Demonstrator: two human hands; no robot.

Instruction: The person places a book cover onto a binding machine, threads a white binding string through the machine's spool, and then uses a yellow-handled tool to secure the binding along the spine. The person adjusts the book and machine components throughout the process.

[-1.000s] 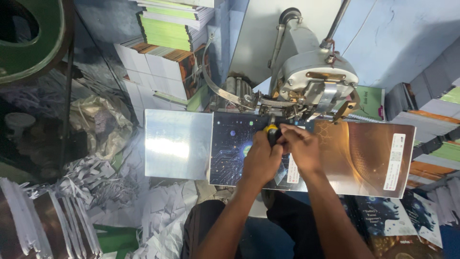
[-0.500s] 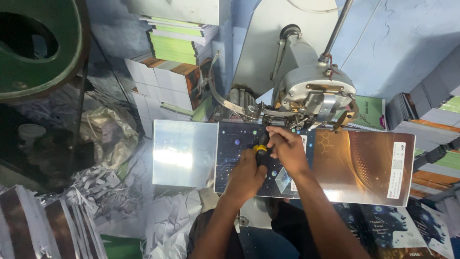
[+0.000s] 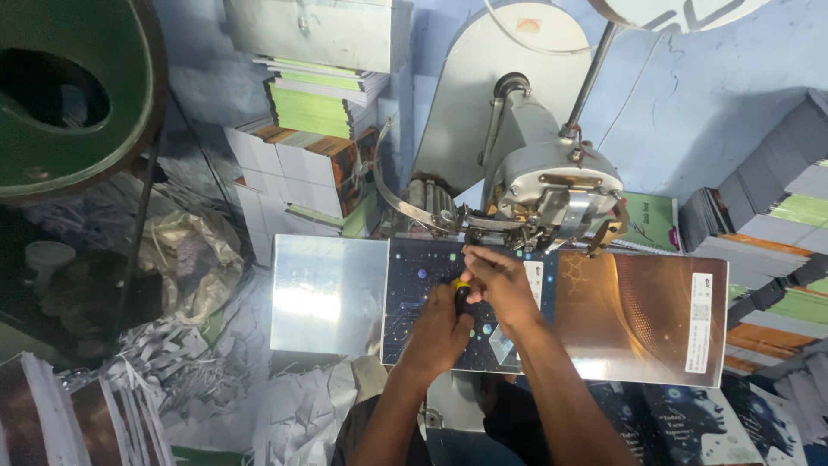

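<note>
My left hand (image 3: pixel 438 335) is closed around a tool with a yellow and black handle (image 3: pixel 461 290), which looks like a screwdriver. The handle points up toward the grey machine head (image 3: pixel 552 185). My right hand (image 3: pixel 500 283) lies just right of it, its fingertips reaching under the front of the head. The hand covers whatever those fingers pinch. Both hands rest over an open dark blue and brown book cover (image 3: pixel 638 315) spread on the machine's shiny metal table (image 3: pixel 326 293).
Stacks of notebooks (image 3: pixel 319 103) stand behind the table, and more (image 3: pixel 776 250) rise at the right. A large green wheel (image 3: pixel 69 95) is at the upper left. Paper trimmings (image 3: pixel 172 371) pile up at the lower left. Printed covers (image 3: pixel 690 423) lie at the lower right.
The view has drifted, so the machine sits lower in the frame. Both hands stay at the same spot under the machine head, with only small finger movements.
</note>
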